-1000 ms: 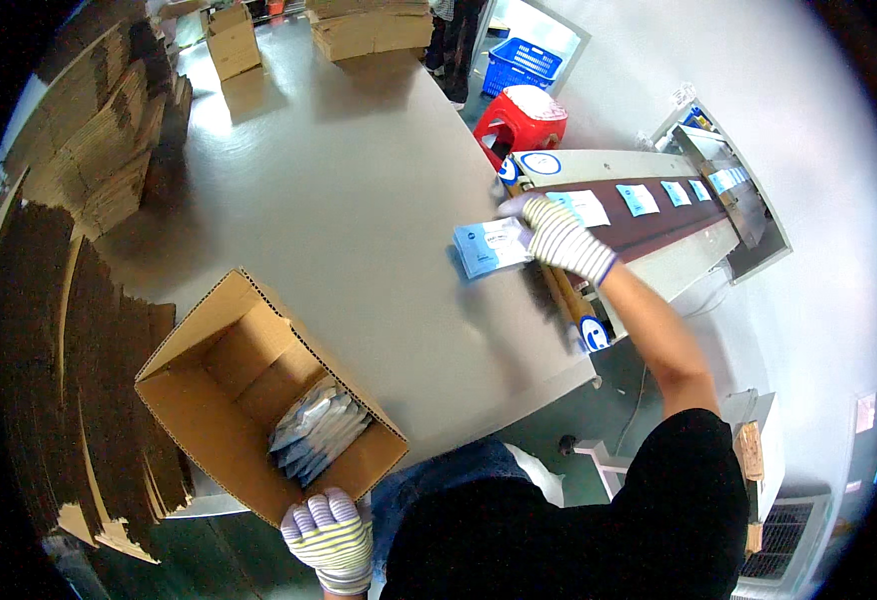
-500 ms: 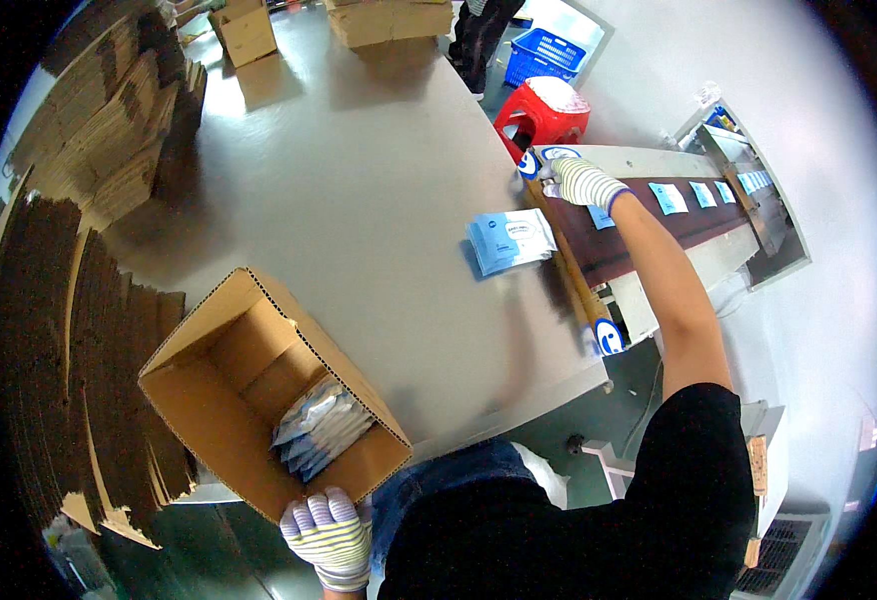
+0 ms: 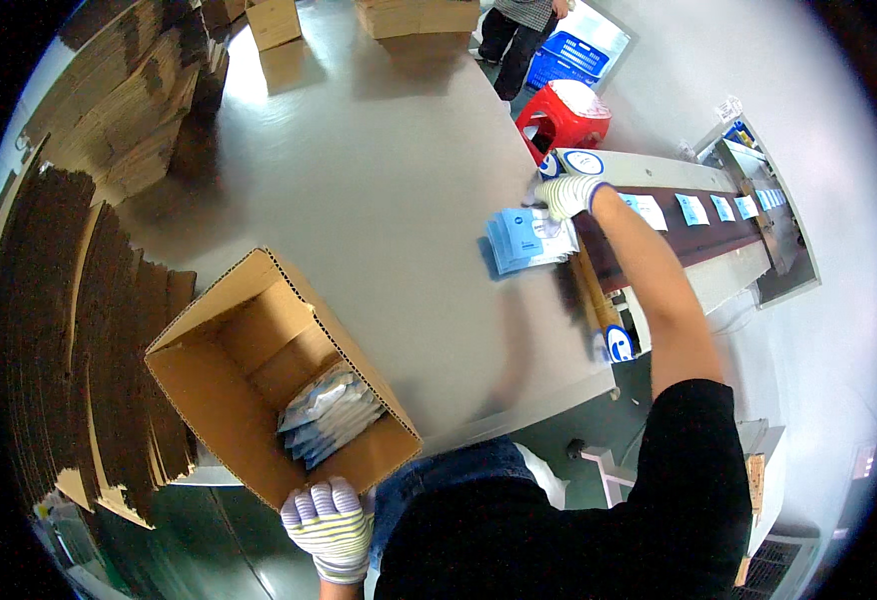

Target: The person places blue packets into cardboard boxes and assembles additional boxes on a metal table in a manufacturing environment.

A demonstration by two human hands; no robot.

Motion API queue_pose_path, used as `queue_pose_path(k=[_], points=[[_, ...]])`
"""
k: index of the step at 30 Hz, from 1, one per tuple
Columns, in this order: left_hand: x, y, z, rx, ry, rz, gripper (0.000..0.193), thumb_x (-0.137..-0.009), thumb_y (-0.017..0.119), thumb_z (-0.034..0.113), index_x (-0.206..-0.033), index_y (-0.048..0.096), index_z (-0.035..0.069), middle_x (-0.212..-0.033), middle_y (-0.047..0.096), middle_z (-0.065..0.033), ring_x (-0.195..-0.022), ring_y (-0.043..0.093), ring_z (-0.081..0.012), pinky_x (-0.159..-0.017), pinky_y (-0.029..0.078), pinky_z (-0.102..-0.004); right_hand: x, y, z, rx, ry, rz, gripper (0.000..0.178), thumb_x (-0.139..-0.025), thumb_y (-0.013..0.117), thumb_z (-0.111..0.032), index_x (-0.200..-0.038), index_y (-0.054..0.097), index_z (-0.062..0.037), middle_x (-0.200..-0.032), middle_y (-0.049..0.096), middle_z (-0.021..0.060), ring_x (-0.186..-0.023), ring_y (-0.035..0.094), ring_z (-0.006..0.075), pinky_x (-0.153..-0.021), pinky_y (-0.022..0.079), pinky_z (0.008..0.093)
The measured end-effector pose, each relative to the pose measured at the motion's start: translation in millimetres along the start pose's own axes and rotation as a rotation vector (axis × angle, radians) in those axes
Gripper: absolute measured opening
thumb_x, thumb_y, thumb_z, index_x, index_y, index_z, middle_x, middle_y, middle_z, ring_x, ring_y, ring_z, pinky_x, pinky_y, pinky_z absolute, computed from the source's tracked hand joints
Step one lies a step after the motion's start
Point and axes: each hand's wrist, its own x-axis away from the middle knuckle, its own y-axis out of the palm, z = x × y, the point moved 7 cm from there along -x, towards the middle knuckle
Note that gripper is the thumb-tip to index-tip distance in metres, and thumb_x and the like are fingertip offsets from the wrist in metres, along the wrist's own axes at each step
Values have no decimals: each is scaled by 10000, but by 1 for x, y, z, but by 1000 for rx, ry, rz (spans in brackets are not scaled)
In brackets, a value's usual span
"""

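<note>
My left hand, in a striped knit glove, is closed over the near edge of an open cardboard box. Inside the box, several blue-and-white packets lean together toward its right side. My right hand, gloved the same way, reaches to the far right and pinches a blue-and-white soft packet at its upper edge. That packet rests on a small pile of like ones at the table's right edge; the fingertips are partly hidden.
A conveyor belt carrying several spaced packets meets the grey table at the right. Flattened cardboard is stacked at the left. Beyond the belt stand a red stool, blue baskets and another person.
My right hand has moved from the belt's end to the packet pile, where another packet now lies on top. My left hand stays on the box, and the view has shifted slightly.
</note>
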Motion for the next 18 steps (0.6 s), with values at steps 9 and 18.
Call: queue_pose_path(k=[9,18], points=[[-3,-3,0,-11,-4,73,205,-700,620,236,-833,531,108,-733,482,-46,-686,516,-230,-745,426,-385,50,26,-137,52,23,436,773,-576,801,-464,-1112,545,30,-1025,620,238,-935,605,388,-852,478,454],[-8,-3,1,-5,30,82,125,-713,591,203,-811,540,145,-747,485,-15,-677,502,-171,-755,435,-358,156,-49,-263,-483,-569,745,695,-699,753,-370,-1260,513,-37,-1161,596,206,-1045,600,312,-885,494,403]])
